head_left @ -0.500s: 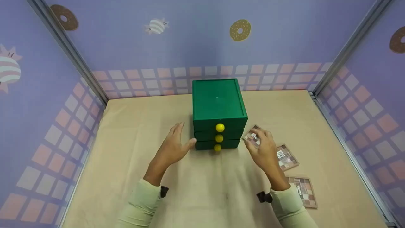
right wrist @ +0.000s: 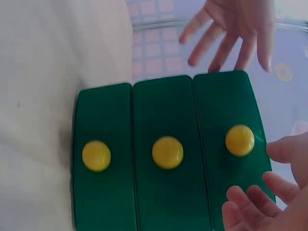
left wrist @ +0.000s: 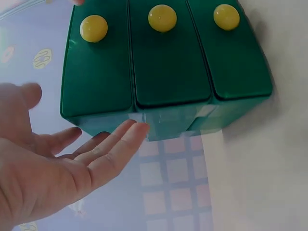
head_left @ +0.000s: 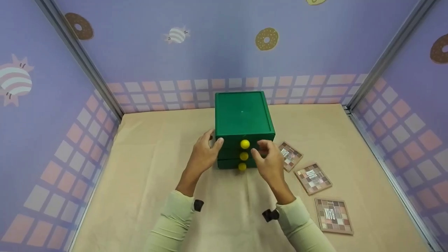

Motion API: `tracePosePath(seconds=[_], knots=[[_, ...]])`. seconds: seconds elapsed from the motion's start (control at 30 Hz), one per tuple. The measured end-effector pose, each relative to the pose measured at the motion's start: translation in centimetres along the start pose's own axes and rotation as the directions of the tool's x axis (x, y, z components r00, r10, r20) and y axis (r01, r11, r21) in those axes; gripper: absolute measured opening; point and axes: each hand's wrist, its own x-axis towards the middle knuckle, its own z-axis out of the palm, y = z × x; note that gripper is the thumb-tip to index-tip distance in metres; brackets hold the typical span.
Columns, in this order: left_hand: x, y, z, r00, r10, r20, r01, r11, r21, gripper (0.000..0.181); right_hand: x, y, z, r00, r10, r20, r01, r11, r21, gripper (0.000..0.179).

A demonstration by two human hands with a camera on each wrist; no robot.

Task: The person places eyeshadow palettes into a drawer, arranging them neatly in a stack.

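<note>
A green three-drawer box (head_left: pixel 243 113) stands at the back middle of the table, each drawer front carrying a round yellow knob (head_left: pixel 244 144). My left hand (head_left: pixel 203 154) is at the box's left side, fingers extended and thumb apart near the front corner. In the left wrist view, the fingertips (left wrist: pixel 139 129) overlap the box's side wall. Just right of the top knob, my right hand (head_left: pixel 271 161) hovers before the drawer fronts, fingers loosely bent and holding nothing. The right wrist view shows all three drawers closed, with the right hand (right wrist: pixel 269 207) beside the top one.
To the right of the box lie three eyeshadow palettes: one palette (head_left: pixel 289 156) near the box, another palette (head_left: pixel 313 178) farther right, and a third palette (head_left: pixel 334 216) closer to the front. Patterned walls (head_left: pixel 224 59) enclose the cloth-covered table (head_left: pixel 157 150) at the back and sides.
My right hand has moved left, from over the nearest palette to in front of the drawers. My left hand has shifted right to the box's side. The head view has tilted slightly.
</note>
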Motion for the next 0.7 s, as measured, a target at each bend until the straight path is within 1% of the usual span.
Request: tracePosePath(seconds=[0.13, 0.3, 0.5, 0.6, 0.7], knots=[[0.3, 0.3, 0.3, 0.998, -0.030, -0.051, 0.028, 0.999, -0.044, 0.058, 0.1, -0.5, 1.4, 1.000, -0.007, -0.025, 0.007, 1.000, 0.024, 0.024], [0.6, 0.3, 0.5, 0.996, -0.044, -0.082, 0.039, 0.997, -0.060, 0.053, 0.2, -0.9, 2.8, 0.999, 0.006, -0.042, -0.004, 0.999, 0.035, 0.021], [0.9, 0.2, 0.8, 0.991, -0.058, -0.117, 0.050, 0.996, -0.067, 0.051, 0.5, -1.2, 3.6, 0.996, 0.019, -0.084, -0.017, 0.999, 0.027, 0.018], [1.1, 0.2, 0.9, 0.988, -0.083, -0.133, 0.071, 0.994, -0.088, 0.049, 0.6, -1.2, 3.9, 0.995, 0.028, -0.096, -0.025, 0.999, 0.030, 0.017], [1.2, 0.4, 0.9, 0.985, -0.111, -0.135, 0.096, 0.989, -0.111, 0.049, 0.8, -1.2, 4.1, 0.994, 0.020, -0.108, -0.018, 1.000, 0.025, 0.017]])
